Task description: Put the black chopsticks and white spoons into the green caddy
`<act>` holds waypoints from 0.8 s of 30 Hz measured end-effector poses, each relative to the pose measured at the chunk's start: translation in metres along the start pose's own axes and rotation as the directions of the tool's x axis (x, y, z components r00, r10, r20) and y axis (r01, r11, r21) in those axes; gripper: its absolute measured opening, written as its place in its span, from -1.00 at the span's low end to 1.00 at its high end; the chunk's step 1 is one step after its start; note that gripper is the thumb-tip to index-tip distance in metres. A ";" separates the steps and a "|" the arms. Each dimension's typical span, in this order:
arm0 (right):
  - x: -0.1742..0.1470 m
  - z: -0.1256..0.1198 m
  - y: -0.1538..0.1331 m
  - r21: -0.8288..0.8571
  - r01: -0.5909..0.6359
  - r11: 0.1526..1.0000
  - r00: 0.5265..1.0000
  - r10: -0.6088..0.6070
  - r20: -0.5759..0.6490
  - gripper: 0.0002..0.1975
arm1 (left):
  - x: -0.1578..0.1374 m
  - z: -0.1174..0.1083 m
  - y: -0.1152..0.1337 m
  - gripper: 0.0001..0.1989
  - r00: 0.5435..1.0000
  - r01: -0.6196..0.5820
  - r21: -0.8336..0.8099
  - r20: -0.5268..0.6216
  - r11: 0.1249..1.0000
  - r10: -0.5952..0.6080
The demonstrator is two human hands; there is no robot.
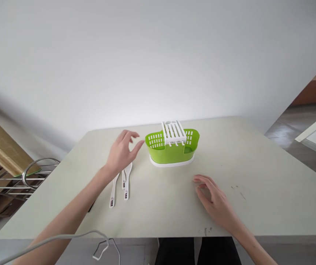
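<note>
A green plastic basket (pixel 162 156) with slotted walls and a white base stands upright near the middle of the table. Across its top sits a white slatted rack (pixel 174 139) with small hooks along the front. My left hand (pixel 122 149) is just left of the basket, thumb and fingers apart, holding nothing. Beneath that hand lie white plastic utensils with labelled handles (pixel 126 189); their upper ends are partly hidden, so I cannot tell each one's kind. At the right front, my right hand (pixel 213 198) rests low over the table, fingers loosely bent and nothing between them.
The pale table (pixel 257 176) meets a white wall (pixel 158 62) at the back. Left of it are a metal rack (pixel 33 176) and a long cardboard piece (pixel 3 140). A grey cable (pixel 86 233) crosses the lower left.
</note>
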State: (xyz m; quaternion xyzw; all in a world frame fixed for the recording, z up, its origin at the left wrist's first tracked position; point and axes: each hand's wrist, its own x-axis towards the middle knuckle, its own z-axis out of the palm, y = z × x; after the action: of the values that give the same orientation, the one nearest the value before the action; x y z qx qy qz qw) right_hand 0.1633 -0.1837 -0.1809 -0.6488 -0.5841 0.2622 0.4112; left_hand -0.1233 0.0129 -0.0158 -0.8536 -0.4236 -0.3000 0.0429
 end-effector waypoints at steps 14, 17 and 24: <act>0.003 0.000 0.000 0.092 0.014 0.996 1.000 -0.012 -0.025 -0.67 | 0.049 0.069 0.082 -0.51 0.946 -0.322 0.030 0.037 0.946 0.321; 0.003 0.000 0.000 0.097 0.006 0.995 1.000 -0.004 -0.019 -0.65 | 0.055 0.061 0.066 -0.53 0.960 -0.277 0.045 0.048 0.960 0.275; 0.002 -0.002 -0.001 0.122 -0.013 0.992 1.000 0.011 0.021 -0.61 | 0.066 0.040 0.002 -0.47 0.992 -0.098 0.150 0.097 0.984 0.084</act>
State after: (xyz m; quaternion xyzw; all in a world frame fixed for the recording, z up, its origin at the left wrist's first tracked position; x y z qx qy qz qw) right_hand 0.1647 -0.1820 -0.1787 -0.6235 -0.5671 0.3063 0.4426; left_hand -0.0723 0.0704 -0.0118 -0.8789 -0.4074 -0.2253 0.1036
